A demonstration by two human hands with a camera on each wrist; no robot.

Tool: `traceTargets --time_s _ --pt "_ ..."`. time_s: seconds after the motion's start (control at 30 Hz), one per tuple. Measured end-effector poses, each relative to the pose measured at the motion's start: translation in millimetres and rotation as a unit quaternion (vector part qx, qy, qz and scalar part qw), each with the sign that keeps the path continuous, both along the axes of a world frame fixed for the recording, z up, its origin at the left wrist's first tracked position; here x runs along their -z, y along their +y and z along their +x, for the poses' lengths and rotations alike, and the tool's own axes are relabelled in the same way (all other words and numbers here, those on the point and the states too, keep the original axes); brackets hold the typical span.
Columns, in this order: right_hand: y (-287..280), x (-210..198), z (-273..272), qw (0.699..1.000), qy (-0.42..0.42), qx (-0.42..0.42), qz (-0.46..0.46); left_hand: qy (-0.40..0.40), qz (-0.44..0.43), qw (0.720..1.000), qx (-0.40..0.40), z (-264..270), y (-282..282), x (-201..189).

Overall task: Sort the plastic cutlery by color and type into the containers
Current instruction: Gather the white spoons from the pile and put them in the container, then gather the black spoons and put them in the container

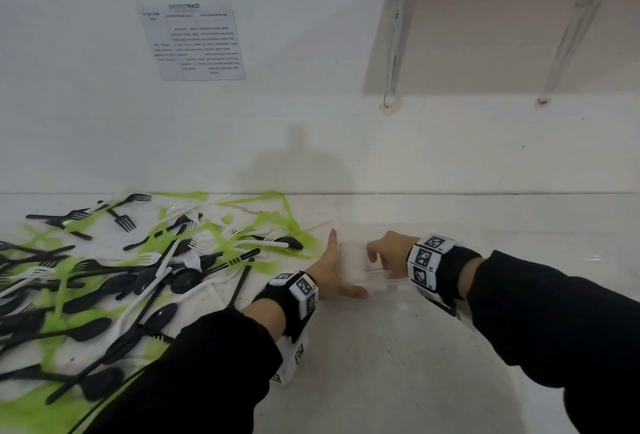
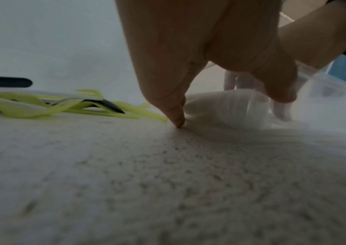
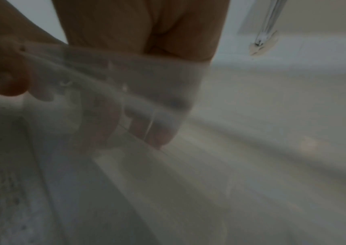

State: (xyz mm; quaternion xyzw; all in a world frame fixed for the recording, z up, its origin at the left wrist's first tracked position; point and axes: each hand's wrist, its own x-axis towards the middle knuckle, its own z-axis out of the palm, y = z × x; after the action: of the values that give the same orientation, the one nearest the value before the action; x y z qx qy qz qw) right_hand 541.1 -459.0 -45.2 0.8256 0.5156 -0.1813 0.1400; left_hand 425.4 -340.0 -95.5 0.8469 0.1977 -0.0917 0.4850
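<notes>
A mixed pile of black, green and white plastic cutlery [image 1: 138, 271] covers the left of the white table. At the centre stands a small clear plastic container [image 1: 353, 267]. My left hand [image 1: 337, 271] lies against its left side, fingers straight and thumb spread along the near edge. My right hand [image 1: 384, 253] grips the container's right wall, fingers curled over the rim. In the right wrist view those fingers show through the translucent container [image 3: 146, 99]. In the left wrist view my left hand [image 2: 178, 66] touches the table with a fingertip beside the container [image 2: 325, 106].
Green cutlery [image 2: 42, 106] ends just left of my left hand. A white wall [image 1: 311, 122] rises at the back of the table, with a printed sheet [image 1: 194, 42] and a bracketed shelf [image 1: 502, 25] up right. Faint clear plastic edges show to the right of the container.
</notes>
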Motion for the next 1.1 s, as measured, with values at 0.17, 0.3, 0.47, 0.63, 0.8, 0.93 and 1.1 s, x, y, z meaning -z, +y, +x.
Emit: traceTargets --time_s 0.17,0.3,0.47,0.63,0.8,0.93,1.1 --pt "-11.7 -3.3 14.9 0.999 -0.01 0.044 -0.021 0.0 0.01 1.0 0.005 -3.5 -1.7 -4.1" --pt "-15.7 3.3 16.9 0.996 -0.03 0.06 -0.053 -0.006 0.034 0.999 0.004 -3.8 -3.7 -8.5" --pt "-16.7 11.3 17.7 0.996 -0.043 0.068 -0.032 -0.043 0.051 0.998 -0.005 -2.4 -5.3 -6.9" --pt "-15.6 19.1 16.7 0.997 -0.031 0.059 -0.025 -0.041 0.052 0.998 0.008 -4.5 -4.9 -4.9" --pt "-14.8 20.7 18.8 0.997 -0.046 0.052 -0.038 -0.035 0.062 0.997 0.003 -5.9 -7.4 -6.4" --pt "-10.8 23.9 16.0 0.997 -0.061 0.039 -0.041 -0.031 0.068 0.997 -0.008 -8.6 -7.5 -8.8" --pt "-10.4 22.7 15.2 0.995 -0.055 0.07 -0.046 -0.027 0.087 0.996 -0.017 -9.6 -7.8 -9.5"
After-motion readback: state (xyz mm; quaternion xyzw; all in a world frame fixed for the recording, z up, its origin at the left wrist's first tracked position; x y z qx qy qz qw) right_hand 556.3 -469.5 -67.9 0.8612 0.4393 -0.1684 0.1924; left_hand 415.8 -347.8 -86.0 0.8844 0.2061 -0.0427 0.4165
